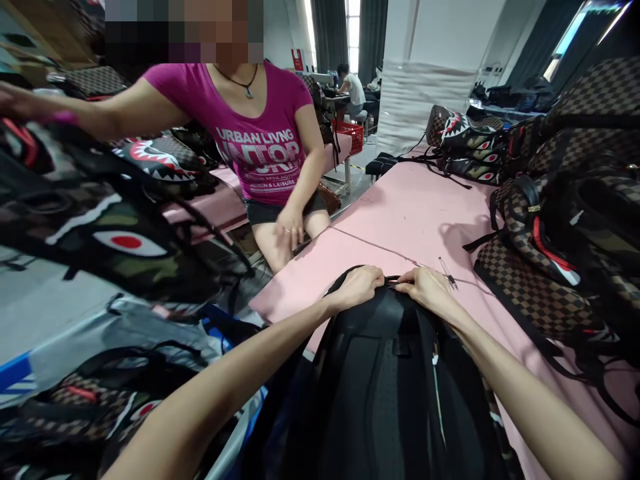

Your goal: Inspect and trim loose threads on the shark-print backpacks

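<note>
A black backpack (370,393) stands close in front of me, its padded back panel toward me, at the edge of the pink table. At its top edge, my left hand (361,285) is closed with bent fingers on the rim. Just to the right, my right hand (423,285) pinches the same rim, thumb and fingers together. A small gap separates the two hands, where a dark edge of the backpack shows. A pale loose thread or tag (437,373) hangs by the right shoulder strap.
The pink table (385,207) bears a cord and small scissors (447,272). Checkered backpacks (540,287) pile up on the right. A co-worker in a magenta shirt (265,147) sits opposite, an arm stretched toward a camouflage backpack (135,247). Lower left, a bag (115,320) holds more backpacks.
</note>
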